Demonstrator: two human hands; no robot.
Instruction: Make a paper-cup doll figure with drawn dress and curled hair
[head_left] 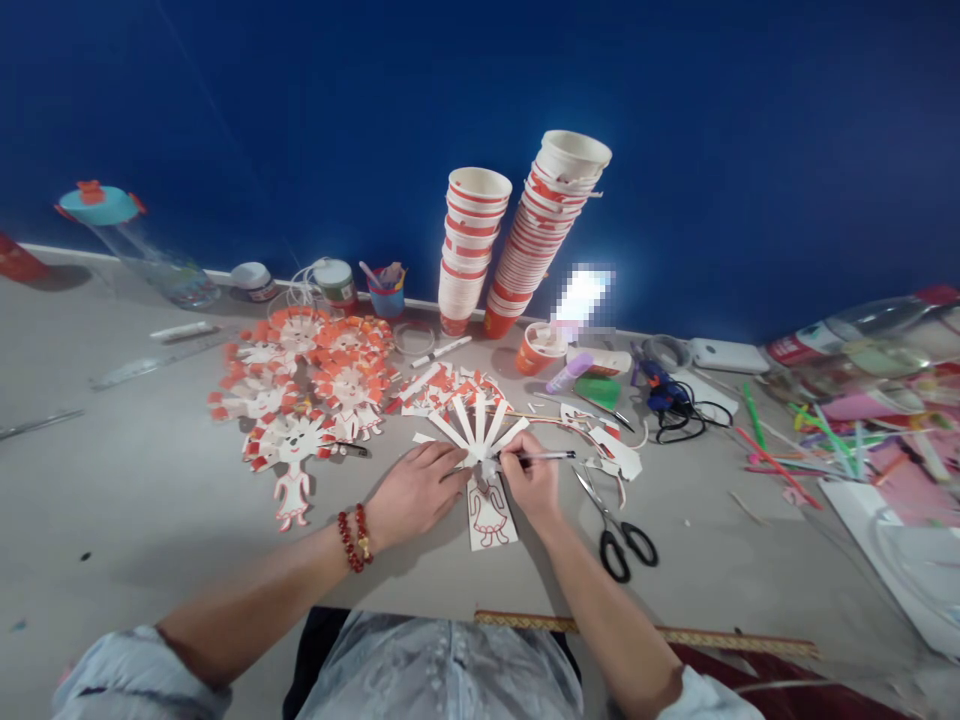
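Note:
A white paper doll cutout (pixel 492 515) lies in front of me, with a fan of strips at its top and a dress and legs drawn in dark red outline. My left hand (pixel 424 488) rests flat, fingertips stretched to the cutout's left edge. In my right hand (pixel 532 478) is a pen (pixel 551 456), its tip end over the middle of the cutout; the tip itself is hidden by the fingers. Black-handled scissors (pixel 619 530) lie open to the right of that hand. Finished-looking paper dolls (pixel 292 440) with orange-tipped strips are heaped to the left.
Two tall stacks of paper cups (pixel 469 240) stand against the blue wall. Paper scraps (pixel 450 390) lie behind the cutout. A glue gun with a cord (pixel 664 395), a purple marker (pixel 570 372) and a wooden ruler (pixel 652 633) are around. Bottles and coloured sticks (pixel 847 440) crowd the right.

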